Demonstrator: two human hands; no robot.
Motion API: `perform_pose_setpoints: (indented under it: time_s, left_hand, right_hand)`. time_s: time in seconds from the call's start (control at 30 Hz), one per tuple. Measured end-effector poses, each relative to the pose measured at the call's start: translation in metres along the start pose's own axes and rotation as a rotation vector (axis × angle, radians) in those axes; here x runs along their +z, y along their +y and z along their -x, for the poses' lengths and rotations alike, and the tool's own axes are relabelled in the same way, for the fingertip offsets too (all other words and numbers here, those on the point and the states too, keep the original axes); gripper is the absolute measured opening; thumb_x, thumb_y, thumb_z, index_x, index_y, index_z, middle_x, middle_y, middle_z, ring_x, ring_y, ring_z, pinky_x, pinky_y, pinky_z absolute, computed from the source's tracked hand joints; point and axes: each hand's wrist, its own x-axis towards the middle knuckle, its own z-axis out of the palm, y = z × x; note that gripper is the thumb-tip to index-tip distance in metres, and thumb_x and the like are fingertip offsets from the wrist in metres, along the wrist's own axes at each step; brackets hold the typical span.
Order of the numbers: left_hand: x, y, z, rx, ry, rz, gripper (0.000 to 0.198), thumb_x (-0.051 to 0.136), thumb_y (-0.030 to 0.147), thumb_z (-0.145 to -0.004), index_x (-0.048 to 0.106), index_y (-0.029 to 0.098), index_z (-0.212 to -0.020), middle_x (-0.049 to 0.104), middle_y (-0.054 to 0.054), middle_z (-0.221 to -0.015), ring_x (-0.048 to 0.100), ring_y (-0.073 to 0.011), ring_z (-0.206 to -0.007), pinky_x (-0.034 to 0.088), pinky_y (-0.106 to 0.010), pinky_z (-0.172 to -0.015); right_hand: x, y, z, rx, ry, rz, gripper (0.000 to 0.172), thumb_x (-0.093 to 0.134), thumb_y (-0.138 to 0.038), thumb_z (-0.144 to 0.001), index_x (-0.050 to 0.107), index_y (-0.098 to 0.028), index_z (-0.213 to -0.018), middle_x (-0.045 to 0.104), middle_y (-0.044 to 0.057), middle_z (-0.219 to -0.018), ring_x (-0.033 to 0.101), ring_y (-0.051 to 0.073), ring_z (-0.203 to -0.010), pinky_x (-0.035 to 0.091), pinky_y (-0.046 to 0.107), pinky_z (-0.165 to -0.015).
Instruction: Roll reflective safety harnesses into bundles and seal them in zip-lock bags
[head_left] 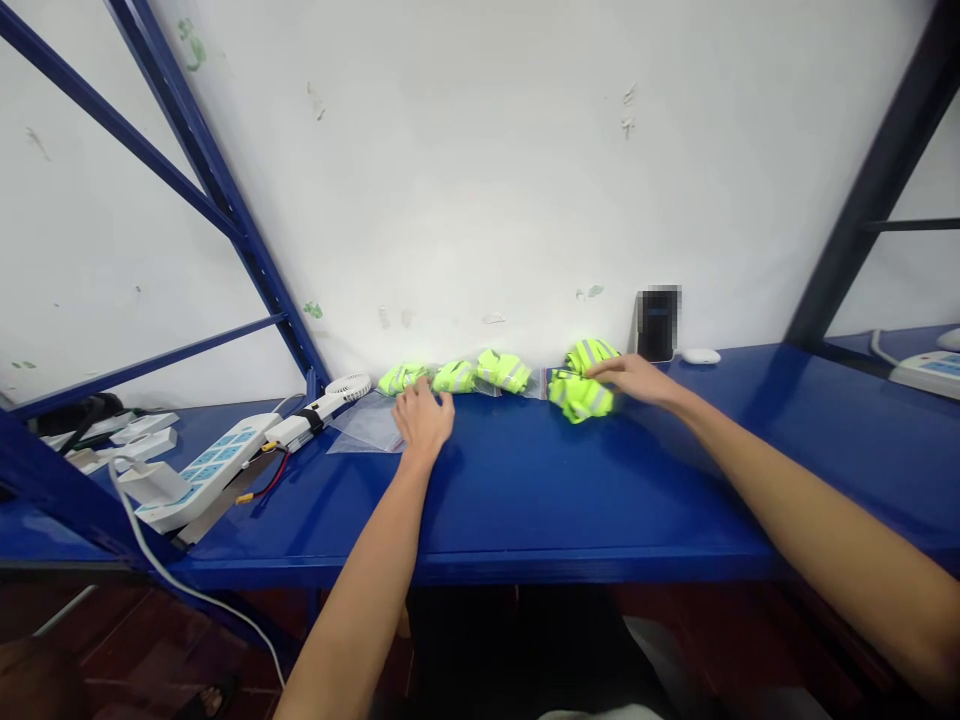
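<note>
My left hand (424, 415) rests palm down at the right edge of some clear plastic bags (367, 425), fingers apart, by a rolled fluorescent yellow bundle with grey reflective strips (401, 377). Two similar bundles, a middle one (454, 377) and another (502, 370), lie to its right along the wall, with clear plastic by them. My right hand (636, 380) has its fingers closed on the top right of a front yellow reflective bundle (579, 397); the thumb side is partly hidden. Just behind that one is another yellow bundle (591, 353).
A white power strip (217, 465), a small white fan (349, 385) and a red-black cable (271, 480) are on the left. A dark phone-like device (658, 325) leans on the wall beside a white case (701, 356). Blue posts (225, 190) frame the blue shelf (525, 500).
</note>
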Motion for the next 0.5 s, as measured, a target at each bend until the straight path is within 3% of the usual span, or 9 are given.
perform_pose_setpoints:
  time_s: [0.07,0.17,0.27,0.37,0.5]
  left_hand:
    - [-0.002,-0.008,0.001,-0.111,-0.151,-0.074,0.049,0.047,0.037,-0.084,0.047,0.016,-0.128,0.060,-0.021,-0.114,0.057,-0.0378,-0.106,0.041,-0.051,-0.088]
    - [-0.001,-0.014,0.002,-0.111,-0.307,-0.092,0.050,0.045,0.036,-0.085,0.041,0.018,-0.132,0.063,-0.020,-0.109,0.062,-0.0363,-0.098,0.045,-0.047,-0.080]
    - [0.002,-0.013,0.002,-0.020,-0.305,-0.133,0.048,0.046,0.021,-0.083,0.043,0.019,-0.131,0.066,-0.016,-0.102,0.064,-0.0326,-0.094,0.046,-0.041,-0.077]
    - [0.003,-0.010,0.000,0.037,-0.270,-0.151,0.047,0.046,0.012,-0.080,0.048,0.022,-0.127,0.067,-0.014,-0.099,0.065,-0.0298,-0.092,0.046,-0.038,-0.075]
    - [-0.006,-0.005,-0.001,0.048,-0.121,-0.083,0.046,0.046,0.012,-0.082,0.049,0.025,-0.127,0.065,-0.010,-0.106,0.063,-0.0270,-0.095,0.047,-0.035,-0.075]
  right_hand:
    - [0.013,-0.014,0.006,-0.126,-0.103,-0.024,0.033,0.058,-0.035,-0.078,0.071,-0.019,-0.104,0.069,0.008,-0.109,0.063,0.024,-0.095,0.050,0.033,-0.079]
    - [0.038,-0.031,0.014,-0.331,0.031,0.151,0.026,0.059,-0.033,-0.075,0.066,-0.017,-0.095,0.063,0.009,-0.100,0.059,0.024,-0.093,0.047,0.036,-0.083]
    - [0.059,-0.039,0.019,-0.348,0.093,0.257,0.026,0.060,-0.034,-0.073,0.058,-0.018,-0.094,0.055,0.008,-0.097,0.057,0.023,-0.087,0.047,0.036,-0.077]
    - [0.067,-0.039,0.020,-0.279,0.090,0.259,0.045,0.065,-0.039,-0.069,0.052,-0.021,-0.107,0.051,0.008,-0.103,0.057,0.022,-0.083,0.047,0.034,-0.071]
    - [0.062,-0.040,0.023,-0.318,-0.008,0.163,0.061,0.070,-0.032,-0.064,0.048,-0.019,-0.119,0.053,0.009,-0.111,0.056,0.027,-0.098,0.046,0.036,-0.082]
